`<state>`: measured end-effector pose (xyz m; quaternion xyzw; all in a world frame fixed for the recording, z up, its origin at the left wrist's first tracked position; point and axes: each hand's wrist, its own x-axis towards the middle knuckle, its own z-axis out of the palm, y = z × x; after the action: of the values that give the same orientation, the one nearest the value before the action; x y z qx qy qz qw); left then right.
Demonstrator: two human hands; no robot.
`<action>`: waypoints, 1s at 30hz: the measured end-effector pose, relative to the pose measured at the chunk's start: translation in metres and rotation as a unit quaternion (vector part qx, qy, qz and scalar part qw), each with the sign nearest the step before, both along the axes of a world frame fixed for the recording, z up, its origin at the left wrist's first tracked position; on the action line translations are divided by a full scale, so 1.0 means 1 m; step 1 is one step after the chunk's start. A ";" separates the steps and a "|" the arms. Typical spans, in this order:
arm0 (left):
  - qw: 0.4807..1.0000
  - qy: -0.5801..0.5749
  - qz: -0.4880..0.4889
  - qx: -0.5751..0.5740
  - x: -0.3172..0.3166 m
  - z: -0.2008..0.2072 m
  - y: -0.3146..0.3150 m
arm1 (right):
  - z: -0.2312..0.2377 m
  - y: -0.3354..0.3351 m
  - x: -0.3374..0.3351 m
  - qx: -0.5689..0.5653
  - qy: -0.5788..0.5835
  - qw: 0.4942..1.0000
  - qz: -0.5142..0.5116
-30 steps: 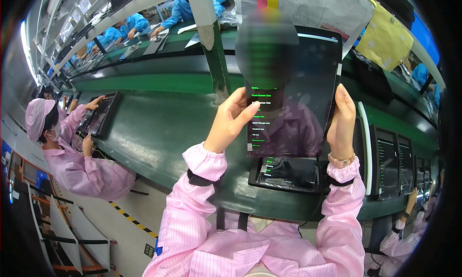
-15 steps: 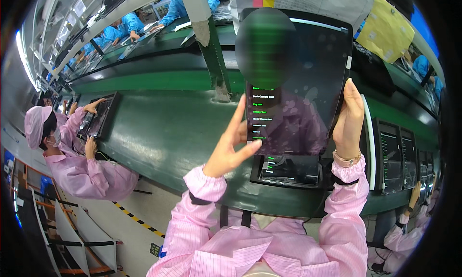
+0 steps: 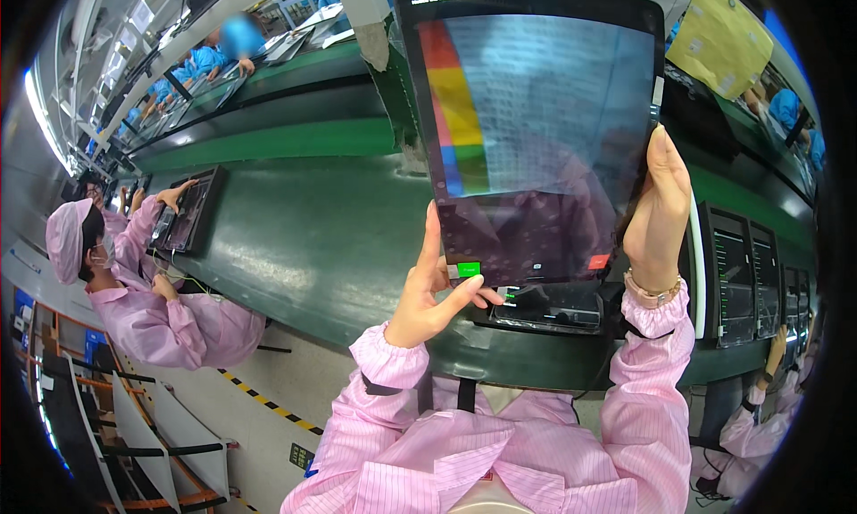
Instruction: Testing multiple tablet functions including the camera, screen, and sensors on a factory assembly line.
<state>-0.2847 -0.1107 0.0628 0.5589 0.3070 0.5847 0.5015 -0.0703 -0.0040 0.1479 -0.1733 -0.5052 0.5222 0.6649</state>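
A black tablet (image 3: 544, 224) is held up in front of me above the bench. Its lit screen shows a blurred camera picture with red, yellow, blue and green blocks, a green button at lower left and a red one at lower right. My right hand (image 3: 659, 211) grips the tablet's right edge, thumb up along the side and fingers behind. At the lower left corner is my left hand (image 3: 433, 291), closed around it: the thumb lies over the screen by the green button, and the index finger runs up the edge. Under the tablet, a second dark device (image 3: 549, 309) lies on the bench, partly hidden.
The green bench (image 3: 295, 237) runs left to right. Several tablets (image 3: 734, 282) stand in dark trays at the right. A person in pink (image 3: 147, 282) works at the left with another device. Beyond are people in blue, and a yellow sheet (image 3: 721, 39) hangs at upper right.
The screen has switched from a list of green and white lines to a camera picture with buttons. The tablet has shifted slightly up and left and tilted; my hands stay on it.
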 end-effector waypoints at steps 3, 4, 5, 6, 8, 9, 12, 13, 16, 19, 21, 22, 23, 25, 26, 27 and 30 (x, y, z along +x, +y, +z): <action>1.000 -0.007 -0.002 0.001 -0.002 0.000 -0.001 | 0.001 0.000 -0.002 0.003 -0.009 1.000 0.007; 1.000 -0.011 -0.003 -0.003 -0.002 0.001 -0.002 | 0.001 0.000 -0.002 -0.008 -0.005 1.000 0.003; 1.000 -0.011 -0.002 -0.002 -0.002 0.001 -0.002 | 0.001 0.000 -0.003 0.001 -0.009 1.000 0.011; 1.000 -0.011 0.000 -0.009 -0.003 0.001 -0.003 | 0.001 0.001 -0.003 0.000 -0.004 1.000 0.018; 1.000 -0.011 0.002 -0.015 -0.003 0.002 -0.003 | 0.000 0.001 -0.004 -0.001 0.000 1.000 0.024; 1.000 -0.016 0.005 -0.014 -0.004 0.002 -0.003 | 0.000 0.001 -0.004 0.003 -0.006 1.000 0.020; 1.000 -0.024 0.006 -0.011 -0.004 0.002 -0.003 | 0.001 0.001 -0.006 0.006 -0.014 1.000 0.014; 1.000 -0.025 0.004 -0.008 -0.004 0.002 -0.002 | 0.001 0.001 -0.006 0.004 -0.016 1.000 0.012; 1.000 -0.026 0.012 -0.007 -0.004 0.001 -0.002 | 0.001 0.001 -0.007 -0.005 -0.005 1.000 0.012; 0.999 -0.036 0.008 0.004 -0.004 0.001 -0.002 | 0.000 0.001 -0.006 -0.002 -0.016 1.000 0.016; 0.999 -0.033 0.006 0.006 -0.004 0.002 -0.002 | 0.000 0.001 -0.006 0.007 -0.020 1.000 0.023; 1.000 -0.029 0.004 0.009 -0.005 0.002 -0.002 | 0.000 0.002 -0.006 0.006 -0.015 1.000 0.021; 1.000 -0.029 0.004 0.009 -0.005 0.002 -0.002 | -0.001 0.002 -0.006 0.007 -0.020 1.000 0.023; 1.000 -0.030 0.007 0.005 -0.005 0.003 -0.002 | -0.001 0.002 -0.007 0.004 -0.007 1.000 0.028; 1.000 -0.030 0.007 0.005 -0.005 0.003 -0.003 | -0.001 0.003 -0.007 0.004 -0.007 1.000 0.028; 0.999 -0.036 0.007 0.002 -0.004 0.003 -0.003 | -0.001 0.003 -0.007 0.006 -0.012 1.000 0.027; 0.999 -0.042 0.007 0.000 -0.004 0.003 -0.003 | -0.001 0.003 -0.007 0.007 -0.017 0.999 0.026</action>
<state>-0.2890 -0.1133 0.0655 0.5314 0.2896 0.6113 0.5100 -0.0773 -0.0007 0.1465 -0.1648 -0.5245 0.5326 0.6434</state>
